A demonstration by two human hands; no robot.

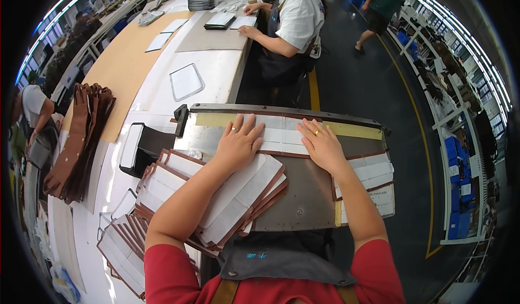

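A white panel with brown edging (283,133) lies across the far part of a metal work plate (303,206). My left hand (238,143) rests flat on the left end of this panel, fingers spread. Near its right end lies my right hand (323,144), also flat with fingers apart and a ring on one finger. Neither hand grips anything. Yellow strips (355,130) run along the plate's far side, under a metal bar (281,110). Below my left forearm, a fanned pile of white, brown-edged panels (238,190) partly overlaps the plate.
Beside my right forearm lie more brown-edged pieces (371,172). Further panels (120,244) stand in a wire rack at lower left. Brown leather straps (81,141) are heaped on the long left table. A co-worker (295,22) handles white sheets ahead; another person (383,6) is in the aisle.
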